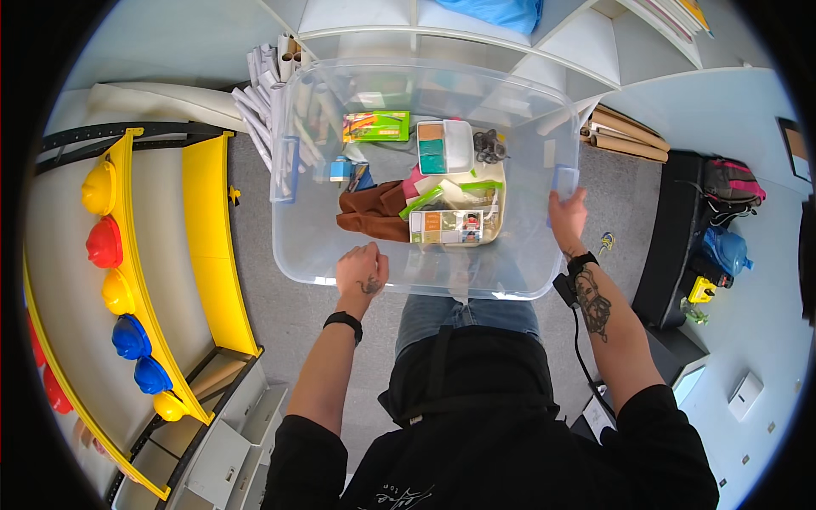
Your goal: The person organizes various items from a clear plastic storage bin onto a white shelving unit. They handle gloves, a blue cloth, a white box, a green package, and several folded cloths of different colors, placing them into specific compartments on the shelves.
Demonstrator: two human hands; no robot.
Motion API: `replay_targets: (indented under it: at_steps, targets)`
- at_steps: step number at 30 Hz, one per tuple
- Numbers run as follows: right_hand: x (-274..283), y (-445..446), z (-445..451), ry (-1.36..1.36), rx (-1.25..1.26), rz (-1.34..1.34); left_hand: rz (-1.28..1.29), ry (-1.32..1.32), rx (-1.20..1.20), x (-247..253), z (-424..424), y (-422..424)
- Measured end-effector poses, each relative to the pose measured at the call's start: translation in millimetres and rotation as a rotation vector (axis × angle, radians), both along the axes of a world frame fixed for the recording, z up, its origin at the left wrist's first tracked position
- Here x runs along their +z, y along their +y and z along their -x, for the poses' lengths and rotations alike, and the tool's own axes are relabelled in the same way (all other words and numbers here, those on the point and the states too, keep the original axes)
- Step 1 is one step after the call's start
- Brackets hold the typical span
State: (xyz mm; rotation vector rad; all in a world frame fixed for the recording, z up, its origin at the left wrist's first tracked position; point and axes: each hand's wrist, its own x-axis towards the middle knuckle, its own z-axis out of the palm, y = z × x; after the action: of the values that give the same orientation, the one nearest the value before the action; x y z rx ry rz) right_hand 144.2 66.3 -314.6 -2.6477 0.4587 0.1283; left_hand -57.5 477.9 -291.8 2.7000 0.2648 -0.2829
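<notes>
In front of me is a large clear plastic storage bin [306, 255] with blue side handles. My right hand [567, 213] is closed around the blue handle [565, 180] on its right side. My left hand [362, 271] lies over the near rim with curled fingers; their undersides are hidden, so a grip on the rim cannot be confirmed. Inside the bin are brown fabric [373, 207], a green packet [376, 126], a divided white box [456, 146], a dark tangle of cords [489, 146], a small blue-and-white box [340, 169] and a zip pouch with green edging [481, 197].
White cubby shelving [357, 44] stands beyond the bin. Rolled white paper [258, 108] leans at its left, with cardboard tubes [628, 137] at its right. A yellow rack [156, 280] holds several hard hats on the left. A black bench [669, 236] carries a backpack [733, 182] and a water jug [725, 250].
</notes>
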Motion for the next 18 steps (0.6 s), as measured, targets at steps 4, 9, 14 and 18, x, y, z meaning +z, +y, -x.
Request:
replay_targets:
  at_steps: [4, 9, 14, 18]
  targets:
    - [4.3, 3.4, -1.3, 0.033, -0.018, 0.009, -0.004, 0.031, 0.019, 1.6, -1.6, -1.9]
    - [8.2, 3.8, -0.5, 0.053, -0.03, -0.01, -0.013, 0.016, 0.016, 0.2, -1.5, -1.5]
    - [4.4, 0.3, -0.4, 0.056, -0.022, -0.028, 0.001, 0.013, 0.046, -3.7, -1.1, -1.1]
    - [8.0, -0.5, -3.4, 0.068, -0.01, -0.067, -0.044, 0.005, 0.054, -2.9, -1.2, -3.9]
